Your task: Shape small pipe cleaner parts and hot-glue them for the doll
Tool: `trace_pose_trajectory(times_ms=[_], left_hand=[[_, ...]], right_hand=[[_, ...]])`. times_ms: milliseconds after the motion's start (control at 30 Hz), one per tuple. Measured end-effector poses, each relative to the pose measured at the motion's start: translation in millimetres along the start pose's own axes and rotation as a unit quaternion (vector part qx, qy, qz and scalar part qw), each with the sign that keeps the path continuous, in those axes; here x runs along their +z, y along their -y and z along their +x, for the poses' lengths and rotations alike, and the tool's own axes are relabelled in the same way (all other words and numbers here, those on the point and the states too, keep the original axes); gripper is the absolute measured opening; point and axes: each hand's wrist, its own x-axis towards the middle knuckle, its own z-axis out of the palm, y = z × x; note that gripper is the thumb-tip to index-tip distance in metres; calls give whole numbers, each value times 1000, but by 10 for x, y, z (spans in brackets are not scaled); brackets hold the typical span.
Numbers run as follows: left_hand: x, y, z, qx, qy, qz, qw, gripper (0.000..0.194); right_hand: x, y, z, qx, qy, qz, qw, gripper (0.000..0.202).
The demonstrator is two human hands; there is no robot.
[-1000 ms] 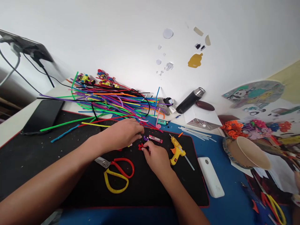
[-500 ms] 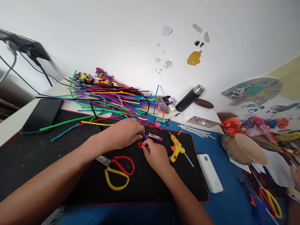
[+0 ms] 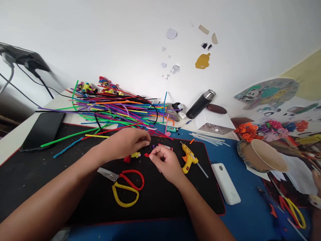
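Note:
My right hand (image 3: 167, 162) pinches a small red piece (image 3: 147, 155) between thumb and forefinger above the black mat (image 3: 160, 201). Just to its left, my left hand (image 3: 132, 142) has its fingers pressed together, and what they hold, if anything, is too small to make out. Under the left hand lie a yellow piece (image 3: 136, 154) and a red piece (image 3: 127, 159). A bit of purple (image 3: 153, 146) shows between the hands. Scissors with red and yellow handles (image 3: 126, 187) lie nearer to me. Right of my right hand is a yellow glue gun (image 3: 189, 159).
Colourful pipe cleaners (image 3: 117, 108) are heaped at the back, near a black flask (image 3: 200, 104). A phone (image 3: 42, 129) lies left, a white power bank (image 3: 225, 184) right. Beyond are a bowl (image 3: 268, 155), more scissors (image 3: 292, 207) and another person's hand (image 3: 316, 182).
The red piece has turned in my right hand and looks narrower. My left hand has moved slightly left, and the yellow and red pieces now show beneath it. The view has shifted a little.

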Motion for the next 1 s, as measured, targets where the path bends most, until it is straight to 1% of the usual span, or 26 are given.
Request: trace_pose_trajectory(times_ms=[100,200,267,367,600,733,833,1000], left_hand=[[-34,4,-10,-47,41,-124,990,32],[-30,1,-22,-53,75,-253,963,40],[-13,-9,-26,-51,86,-315,944,43],[18,-23,-25,-44,85,-367,925,44],[86,-18,7,-46,91,-469,877,41],[131,-45,41,-48,78,-507,857,39],[155,-62,65,-48,59,-521,850,39],[171,-52,103,-78,-22,-522,849,46]], right_hand=[[4,93,44,11,19,105,994,25],[27,148,77,-3,22,176,984,29],[47,168,94,-12,21,217,976,31],[72,191,114,-22,16,255,966,33],[83,217,129,-37,10,264,964,35],[74,201,135,-42,-4,263,964,38],[65,195,132,-40,-15,250,967,41],[73,164,103,-32,-68,228,971,44]])
